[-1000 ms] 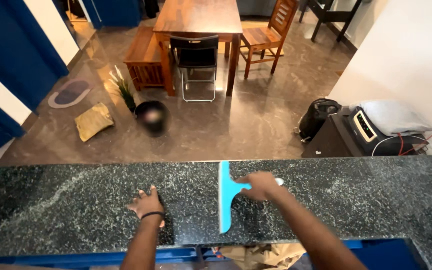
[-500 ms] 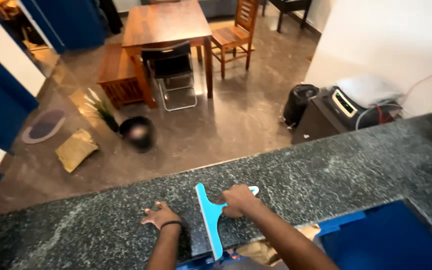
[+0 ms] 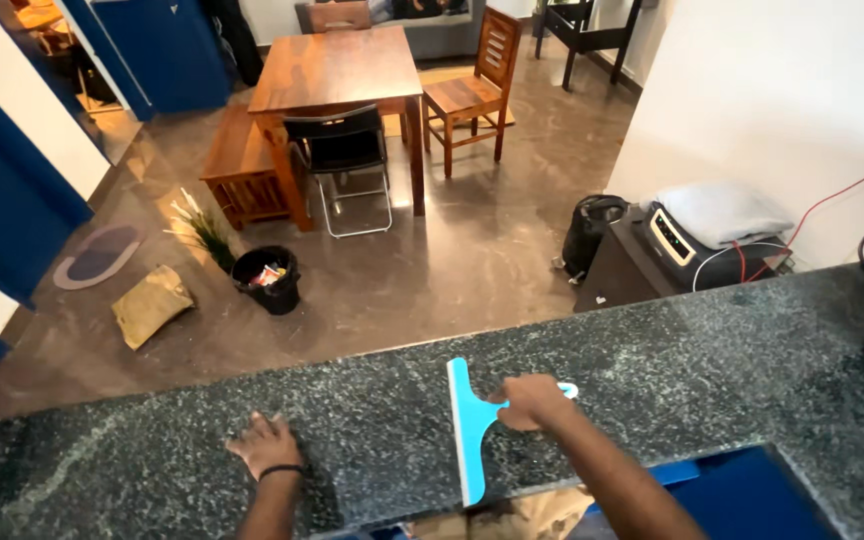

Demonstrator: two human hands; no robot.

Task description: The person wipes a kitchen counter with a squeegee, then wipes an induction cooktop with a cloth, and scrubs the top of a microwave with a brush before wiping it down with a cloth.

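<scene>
Bare forearms, no sleeves; thin black band [image 3: 280,470] on left wrist.

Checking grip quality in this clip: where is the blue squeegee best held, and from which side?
By its handle, from the right. The squeegee has a long blade lying across the granite counter, and the short handle juts out rightward, where the right hand already wraps it. The left hand rests flat on the stone.

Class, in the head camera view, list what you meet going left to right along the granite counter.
Left hand flat on the counter → blue squeegee → right hand gripping its handle.
</scene>
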